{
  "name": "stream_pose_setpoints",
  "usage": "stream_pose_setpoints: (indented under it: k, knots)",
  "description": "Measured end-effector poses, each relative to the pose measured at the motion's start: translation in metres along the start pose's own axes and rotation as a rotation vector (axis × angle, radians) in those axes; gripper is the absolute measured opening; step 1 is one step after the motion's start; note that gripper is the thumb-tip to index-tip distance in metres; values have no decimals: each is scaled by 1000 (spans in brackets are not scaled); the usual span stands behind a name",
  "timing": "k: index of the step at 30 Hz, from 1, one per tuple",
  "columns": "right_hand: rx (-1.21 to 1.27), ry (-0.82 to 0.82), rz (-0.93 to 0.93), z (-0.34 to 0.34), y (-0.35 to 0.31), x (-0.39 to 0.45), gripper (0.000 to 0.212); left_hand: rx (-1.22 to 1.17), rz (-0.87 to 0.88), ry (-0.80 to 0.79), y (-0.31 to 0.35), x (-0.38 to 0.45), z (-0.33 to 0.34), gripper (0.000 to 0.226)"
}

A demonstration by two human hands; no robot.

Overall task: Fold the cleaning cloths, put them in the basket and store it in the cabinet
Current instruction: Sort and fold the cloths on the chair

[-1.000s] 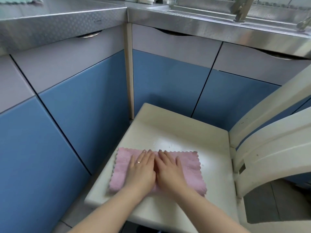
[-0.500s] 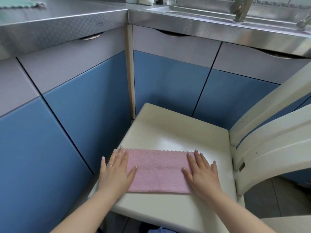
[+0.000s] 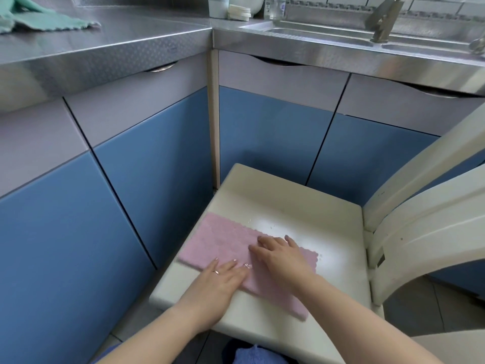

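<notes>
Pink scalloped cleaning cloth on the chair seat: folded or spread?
Folded. The pink scalloped cleaning cloth lies as a narrow doubled strip on the cream plastic chair seat, left hand and right hand resting flat on it.

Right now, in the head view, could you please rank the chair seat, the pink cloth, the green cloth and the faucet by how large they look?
1. Chair seat
2. Pink cloth, partly under both hands
3. Green cloth, cut off by the frame edge and farther away, so unsure
4. Faucet, also far and cropped

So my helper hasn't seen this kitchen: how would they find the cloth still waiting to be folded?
Look along the steel countertop to its far left corner. The green cloth lies crumpled there, unlike the pink cloth flat on the chair.
</notes>
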State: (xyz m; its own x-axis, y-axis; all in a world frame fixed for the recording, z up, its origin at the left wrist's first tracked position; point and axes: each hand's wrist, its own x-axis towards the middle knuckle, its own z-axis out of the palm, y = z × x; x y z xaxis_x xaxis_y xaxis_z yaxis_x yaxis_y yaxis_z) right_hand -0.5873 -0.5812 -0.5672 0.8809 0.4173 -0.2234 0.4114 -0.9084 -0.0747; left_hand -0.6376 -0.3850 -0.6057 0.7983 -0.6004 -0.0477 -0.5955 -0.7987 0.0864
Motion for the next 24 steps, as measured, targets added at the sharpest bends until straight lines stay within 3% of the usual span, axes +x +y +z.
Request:
stream_pose_setpoints:
  k: [1,4,7,10,15,19,22,24]
  knots:
    - [-12,8,-2,-1,1,2,45,26,-26,-25,-7,-3,-1,63]
    - [36,59,37,-1,0,3,39,95,-96,-62,-27,-10,-14,67]
    - [68,66,40,2,-11,-6,40,67,-20,-199,-41,-19,-23,80]
    - [53,71,5,6,-19,-18,40,57,17,-296,-48,-30,-31,75]
    - [50,47,-82,16,-28,-38,45,89,109,-179,-61,-47,-22,65]
    - [74,70,-116,22,-30,-53,45,156,149,-172,-61,-60,-10,75]
    - [78,-70,-108,26,-28,-67,64,256,162,-132,-60,-64,-2,98]
    - [47,-128,-113,29,-28,-77,79,233,172,-74,-60,-64,0,99]
